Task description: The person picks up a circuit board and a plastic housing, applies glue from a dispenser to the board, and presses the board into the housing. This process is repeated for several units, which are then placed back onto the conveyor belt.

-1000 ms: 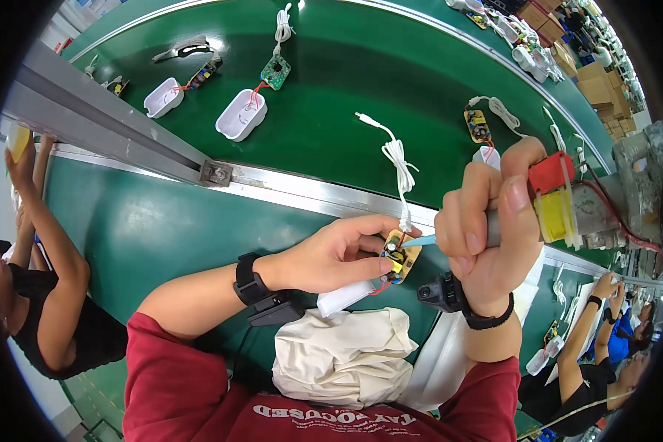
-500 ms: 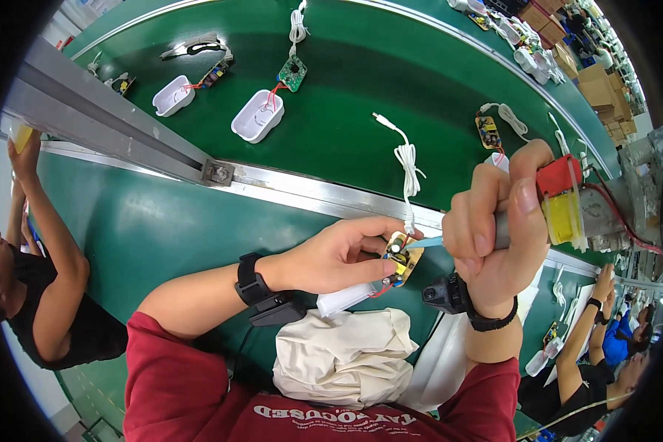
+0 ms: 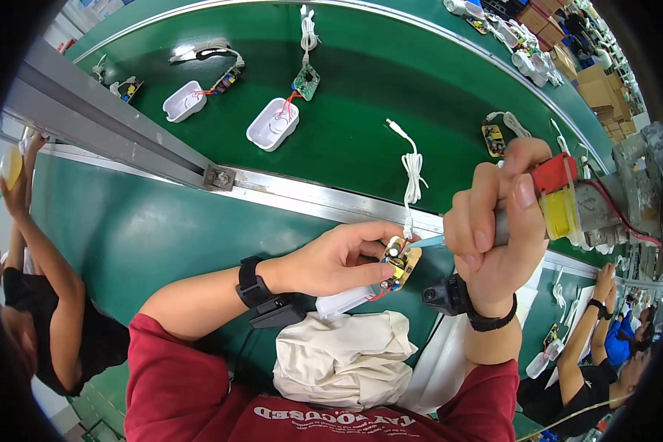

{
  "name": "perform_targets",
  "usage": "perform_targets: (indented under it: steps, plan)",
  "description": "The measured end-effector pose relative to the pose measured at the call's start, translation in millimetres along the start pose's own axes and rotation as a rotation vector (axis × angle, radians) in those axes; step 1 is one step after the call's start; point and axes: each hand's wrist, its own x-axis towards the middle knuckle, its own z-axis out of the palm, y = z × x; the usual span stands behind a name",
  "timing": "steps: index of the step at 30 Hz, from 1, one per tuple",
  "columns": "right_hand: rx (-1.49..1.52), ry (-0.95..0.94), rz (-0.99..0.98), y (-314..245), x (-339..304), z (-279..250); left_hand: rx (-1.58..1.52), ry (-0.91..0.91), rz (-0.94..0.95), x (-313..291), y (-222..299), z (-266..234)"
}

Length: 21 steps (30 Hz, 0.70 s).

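Observation:
My left hand (image 3: 335, 258) pinches a small circuit board (image 3: 409, 267) between thumb and fingers, its component side facing up. A bundled white cable (image 3: 412, 180) runs from the board's far edge onto the green belt. Red wires join the board to a white plastic housing (image 3: 344, 302) lying under my left hand. My right hand (image 3: 493, 221) is wrapped round a grey glue dispenser (image 3: 562, 215) with red and yellow parts. Its tapered blue nozzle (image 3: 430, 241) points left, its tip at the board's upper part; whether it touches is too small to tell.
A metal rail (image 3: 295, 194) separates the bench from the green belt (image 3: 361, 81), which carries housings (image 3: 272, 125) wired to boards. A grey post (image 3: 110, 110) slants in at left. Cream cloth (image 3: 342, 357) lies before me. Co-workers sit at left (image 3: 48, 295) and right (image 3: 597, 361).
The belt's housings and boards have shifted right, and the held board's cable plug has moved slightly right. My hands and nozzle stay almost still. At left, a co-worker's raised arms have moved.

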Motion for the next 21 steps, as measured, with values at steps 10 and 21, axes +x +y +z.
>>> perform_targets:
  steps: [10,21]
  plan:
    - [-0.055,-0.056,-0.019,-39,-11,7,0.067,0.048,0.020,4,19,21]
    - [-0.098,-0.118,-0.035,-56,-37,26,0.601,0.256,0.295,83,88,-14]
